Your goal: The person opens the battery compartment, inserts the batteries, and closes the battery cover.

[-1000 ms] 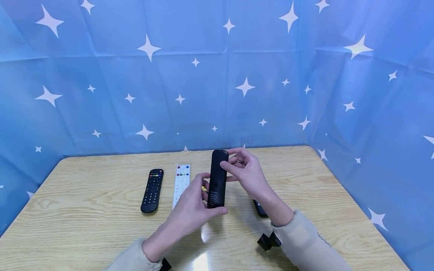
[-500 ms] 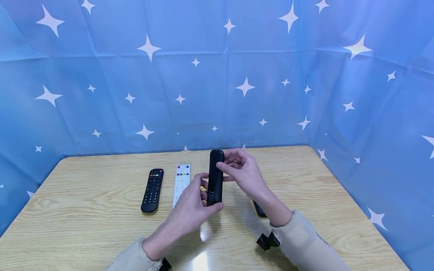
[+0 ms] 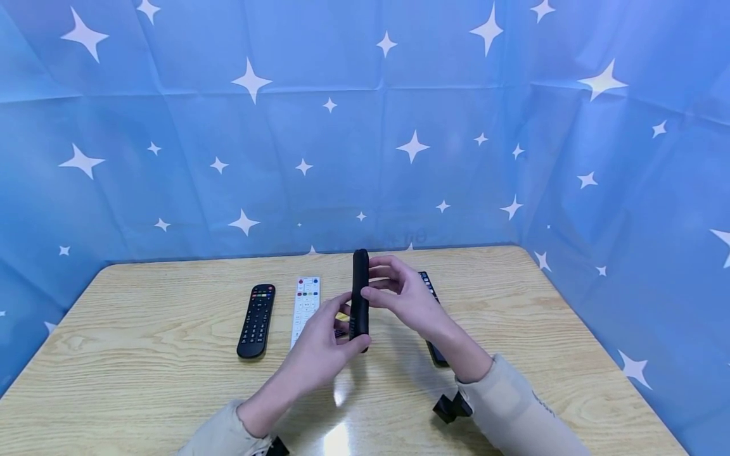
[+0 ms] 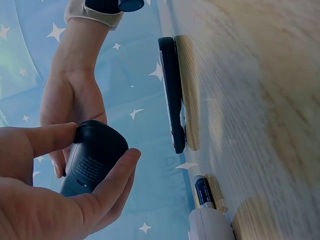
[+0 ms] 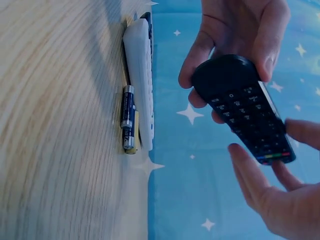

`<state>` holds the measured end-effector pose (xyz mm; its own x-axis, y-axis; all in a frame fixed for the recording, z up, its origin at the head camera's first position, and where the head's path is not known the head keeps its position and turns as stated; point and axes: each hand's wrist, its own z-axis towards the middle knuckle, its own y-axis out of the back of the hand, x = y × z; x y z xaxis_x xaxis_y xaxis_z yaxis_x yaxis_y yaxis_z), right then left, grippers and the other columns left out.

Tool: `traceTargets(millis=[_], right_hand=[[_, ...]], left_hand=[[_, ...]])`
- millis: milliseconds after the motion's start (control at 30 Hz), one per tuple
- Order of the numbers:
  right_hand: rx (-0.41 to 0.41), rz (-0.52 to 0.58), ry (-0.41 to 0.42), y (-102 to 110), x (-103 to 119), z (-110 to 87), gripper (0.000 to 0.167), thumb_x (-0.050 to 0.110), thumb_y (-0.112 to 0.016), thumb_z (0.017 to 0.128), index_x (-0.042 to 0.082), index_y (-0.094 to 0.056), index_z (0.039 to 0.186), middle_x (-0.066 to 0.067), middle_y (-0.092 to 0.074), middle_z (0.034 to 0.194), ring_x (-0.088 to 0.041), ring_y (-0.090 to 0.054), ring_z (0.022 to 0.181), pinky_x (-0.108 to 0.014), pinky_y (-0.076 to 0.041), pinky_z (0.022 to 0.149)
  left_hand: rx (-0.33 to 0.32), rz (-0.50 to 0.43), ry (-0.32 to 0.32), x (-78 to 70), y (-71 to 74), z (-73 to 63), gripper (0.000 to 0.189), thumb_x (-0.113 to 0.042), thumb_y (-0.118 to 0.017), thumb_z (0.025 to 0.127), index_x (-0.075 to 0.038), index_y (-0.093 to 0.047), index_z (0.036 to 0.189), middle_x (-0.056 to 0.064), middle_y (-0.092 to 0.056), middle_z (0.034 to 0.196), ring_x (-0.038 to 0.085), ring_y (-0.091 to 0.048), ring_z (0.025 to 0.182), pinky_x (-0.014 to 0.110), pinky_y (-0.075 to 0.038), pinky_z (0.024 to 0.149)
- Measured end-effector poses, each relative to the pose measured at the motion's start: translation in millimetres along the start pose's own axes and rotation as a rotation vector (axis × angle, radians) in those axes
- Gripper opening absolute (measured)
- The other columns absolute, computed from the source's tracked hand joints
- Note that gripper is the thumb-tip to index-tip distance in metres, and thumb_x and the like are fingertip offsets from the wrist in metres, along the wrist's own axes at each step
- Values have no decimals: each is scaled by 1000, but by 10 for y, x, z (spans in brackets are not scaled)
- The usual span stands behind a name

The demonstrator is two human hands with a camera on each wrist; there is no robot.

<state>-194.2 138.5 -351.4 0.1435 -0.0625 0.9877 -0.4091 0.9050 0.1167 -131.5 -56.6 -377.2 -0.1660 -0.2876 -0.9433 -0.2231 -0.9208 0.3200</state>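
Note:
Above the table, a black remote control [image 3: 360, 285] stands on edge between the two hands. My left hand [image 3: 319, 345] pinches its lower end between thumb and fingers, which shows closely in the left wrist view. At its upper part my right hand [image 3: 405, 297] holds it, thumb on the near side and fingers behind. Small print shows on the remote's back in the left wrist view; its buttons face the right wrist camera. Batteries [image 5: 128, 107] lie on the table beside a white remote control [image 3: 307, 304], partly behind my left hand in the head view.
To the left lies another black remote control [image 3: 256, 321]. A further dark remote control [image 3: 438, 354] is partly covered by the right forearm. The wooden table [image 3: 142, 354] backs onto a blue curtain [image 3: 342, 126] with white stars.
The held remote has turned from showing its broad back to showing its narrow edge in the head view. The right hand has shifted slightly left; the remotes on the table stay put.

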Motion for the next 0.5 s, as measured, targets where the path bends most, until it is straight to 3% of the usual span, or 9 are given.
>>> traceTargets(millis=[500], right_hand=[[3,68,-63,13,-17,5,58,9,-70,98,5,-40,148,-23,-55,140,-35,-61,123,-48,-55,96]], left_hand=[[0,-37,-3,6,10,-13,43,-15,-75,96,-7,-54,133,10,-59,131,26,-66,108,36,-58,83]])
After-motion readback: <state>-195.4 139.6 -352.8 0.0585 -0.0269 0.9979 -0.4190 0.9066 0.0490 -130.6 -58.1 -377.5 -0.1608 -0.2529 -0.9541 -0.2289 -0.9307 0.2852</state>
